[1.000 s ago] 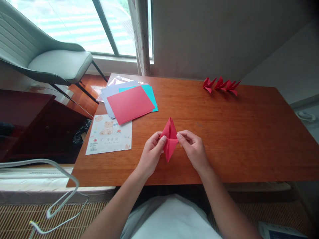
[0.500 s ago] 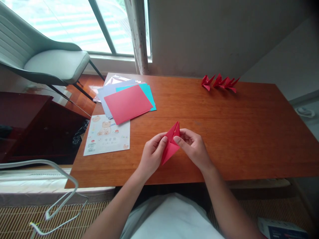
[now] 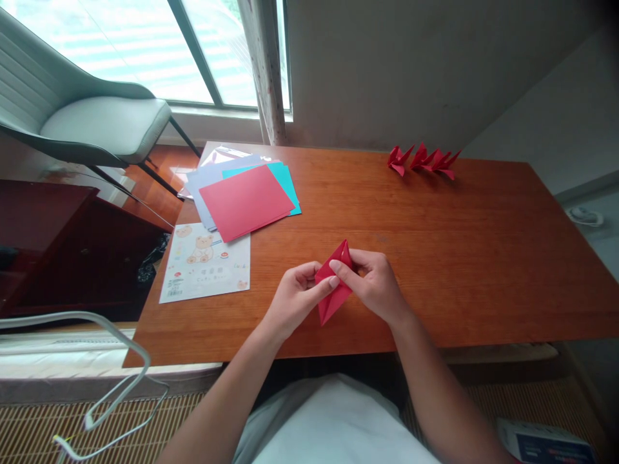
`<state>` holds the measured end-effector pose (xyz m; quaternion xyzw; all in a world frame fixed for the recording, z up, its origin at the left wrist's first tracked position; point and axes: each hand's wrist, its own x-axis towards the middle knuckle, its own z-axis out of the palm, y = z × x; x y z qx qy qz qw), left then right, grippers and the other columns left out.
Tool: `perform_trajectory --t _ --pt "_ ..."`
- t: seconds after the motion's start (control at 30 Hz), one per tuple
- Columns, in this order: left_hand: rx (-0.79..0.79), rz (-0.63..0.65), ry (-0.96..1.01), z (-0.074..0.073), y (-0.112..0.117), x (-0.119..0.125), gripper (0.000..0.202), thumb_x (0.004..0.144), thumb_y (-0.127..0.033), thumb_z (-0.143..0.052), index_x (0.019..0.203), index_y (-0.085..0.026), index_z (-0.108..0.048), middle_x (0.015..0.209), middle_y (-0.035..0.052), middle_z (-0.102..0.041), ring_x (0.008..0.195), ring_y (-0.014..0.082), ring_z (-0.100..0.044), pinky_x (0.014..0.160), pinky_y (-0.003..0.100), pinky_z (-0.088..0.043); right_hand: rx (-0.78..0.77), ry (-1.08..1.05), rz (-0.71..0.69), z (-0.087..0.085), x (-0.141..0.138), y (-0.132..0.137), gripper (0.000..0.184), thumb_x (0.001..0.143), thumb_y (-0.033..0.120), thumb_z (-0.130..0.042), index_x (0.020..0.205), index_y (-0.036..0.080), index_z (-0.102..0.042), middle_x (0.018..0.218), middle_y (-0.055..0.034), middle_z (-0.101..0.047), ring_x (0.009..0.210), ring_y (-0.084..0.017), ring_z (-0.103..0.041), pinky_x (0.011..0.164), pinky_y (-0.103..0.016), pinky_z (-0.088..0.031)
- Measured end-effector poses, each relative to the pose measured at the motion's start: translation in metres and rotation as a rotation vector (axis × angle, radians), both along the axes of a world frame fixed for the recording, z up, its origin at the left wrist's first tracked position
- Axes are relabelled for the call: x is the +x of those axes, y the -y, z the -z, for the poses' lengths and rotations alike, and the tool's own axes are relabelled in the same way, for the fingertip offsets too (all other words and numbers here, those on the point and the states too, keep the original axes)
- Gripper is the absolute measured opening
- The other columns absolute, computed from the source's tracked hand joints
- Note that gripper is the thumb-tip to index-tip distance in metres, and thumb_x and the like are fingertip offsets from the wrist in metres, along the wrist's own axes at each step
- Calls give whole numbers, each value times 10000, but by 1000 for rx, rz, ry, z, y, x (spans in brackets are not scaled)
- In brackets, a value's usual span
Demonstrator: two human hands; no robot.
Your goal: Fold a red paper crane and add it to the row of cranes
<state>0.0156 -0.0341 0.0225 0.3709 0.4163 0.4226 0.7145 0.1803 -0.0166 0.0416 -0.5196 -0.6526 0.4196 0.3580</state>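
Note:
A piece of folded red origami paper (image 3: 333,305), shaped like a narrow diamond, is held over the near part of the table. My left hand (image 3: 298,293) grips its left side, thumb lying across the front. On the upper right side, my right hand (image 3: 371,278) pinches the same paper, its thumb pressed on the front face near the other thumb. The fingers behind the paper are partly hidden. Farther back on the right stand several red paper cranes (image 3: 422,159) in a row.
Red sheets (image 3: 246,201) lie over turquoise (image 3: 291,187) and pale blue sheets (image 3: 199,187) at the table's left. Nearer is a white sheet with a bear print (image 3: 206,283). A grey chair (image 3: 106,122) stands beyond the left edge; a white hanger (image 3: 116,332) is at lower left.
Both thumbs have shifted across the front of the folded paper, the left one reaching right and the right one left. The paper has tilted slightly and its lower tip swung right.

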Motion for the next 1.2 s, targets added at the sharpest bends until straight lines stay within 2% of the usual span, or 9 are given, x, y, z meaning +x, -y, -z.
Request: perform_trajectory --t 0.2,0.3,0.43,0.53,0.63,0.83,0.9,1.03,1.2 --pt "1 -7 7 1 1 -3 220 837 -364 -776 839 -144 -775 771 23 -715 716 119 -599 696 211 -454 15 -36 18 3 -4 -1 319 936 365 -619 671 187 -604 635 22 -525 604 -123 -449 569 -275 -337" --pt "-14 -29 48 2 0 -4 215 854 -350 -762 927 -151 -801 856 52 -753 816 153 -651 780 233 -489 -52 -183 37 6 -6 -1 285 954 421 -603 788 198 -664 719 6 -612 659 -139 -540 596 -266 -401" --pt "-112 -168 166 3 -1 -5 238 806 -325 -811 972 -155 -792 898 65 -773 836 168 -699 776 242 -535 -80 -378 82 10 -7 4 238 980 424 -570 1052 241 -704 933 -22 -713 813 -165 -648 667 -263 -481" --pt "-160 -278 237 4 -2 -6 247 743 -288 -864 936 -159 -779 875 51 -779 791 153 -717 771 243 -567 -48 -372 95 14 -8 11 176 954 345 -618 1086 262 -699 1020 -32 -709 923 -184 -665 733 -275 -514" --pt "-163 -326 267 5 -3 -5 252 715 -257 -883 920 -164 -771 880 42 -785 786 143 -729 778 235 -582 7 -335 83 15 -9 17 175 937 278 -629 1099 274 -697 1077 -38 -693 991 -198 -658 804 -304 -533" --pt "-151 -335 261 7 -4 -5 261 715 -272 -882 930 -167 -776 868 46 -788 745 150 -734 694 223 -586 100 -247 43 14 -11 20 294 912 189 -627 1180 296 -684 1088 -29 -702 926 -181 -666 782 -309 -547" --pt "-134 -315 239 6 -3 -5 267 728 -291 -873 941 -162 -779 882 55 -787 768 161 -733 704 234 -585 120 -211 75 14 -11 19 246 916 202 -637 1138 288 -699 1048 -23 -719 912 -178 -677 772 -301 -547" --pt "-74 -194 181 3 -2 -4 282 766 -313 -846 991 -153 -785 928 79 -784 862 192 -723 786 273 -569 131 -182 162 14 -9 16 147 945 260 -627 1053 268 -727 1012 -27 -748 929 -186 -701 774 -294 -551" --pt "-66 -159 142 3 0 -5 254 774 -319 -843 964 -161 -786 900 70 -778 856 174 -700 799 262 -535 153 -125 136 7 -5 12 133 942 265 -632 1013 249 -743 1008 -33 -763 909 -185 -707 755 -287 -549"
